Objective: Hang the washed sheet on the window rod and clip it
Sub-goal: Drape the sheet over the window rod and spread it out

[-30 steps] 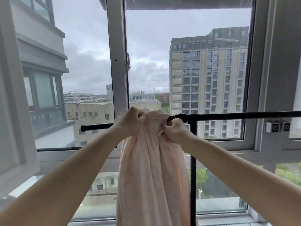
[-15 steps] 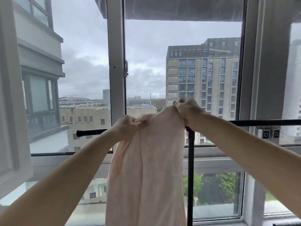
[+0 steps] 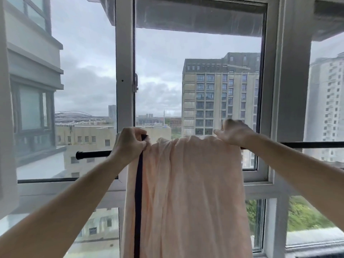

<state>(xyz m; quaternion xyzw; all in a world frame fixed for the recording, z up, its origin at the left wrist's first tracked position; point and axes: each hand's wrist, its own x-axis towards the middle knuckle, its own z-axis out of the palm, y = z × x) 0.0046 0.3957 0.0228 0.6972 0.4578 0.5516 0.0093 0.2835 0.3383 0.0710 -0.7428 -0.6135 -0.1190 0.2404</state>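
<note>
While the pale pink sheet (image 3: 188, 192) hangs over the black window rod (image 3: 93, 154), the left hand (image 3: 128, 144) and right hand (image 3: 232, 132) pinch its top corners, well apart.

A flat high up in a city block: a grey-framed casement window (image 3: 124, 71) looks out onto a tall apartment building (image 3: 219, 94) and low rooftops, and a black laundry rod (image 3: 93, 154) across the opening carries a pale peach sheet (image 3: 189, 192).
</note>
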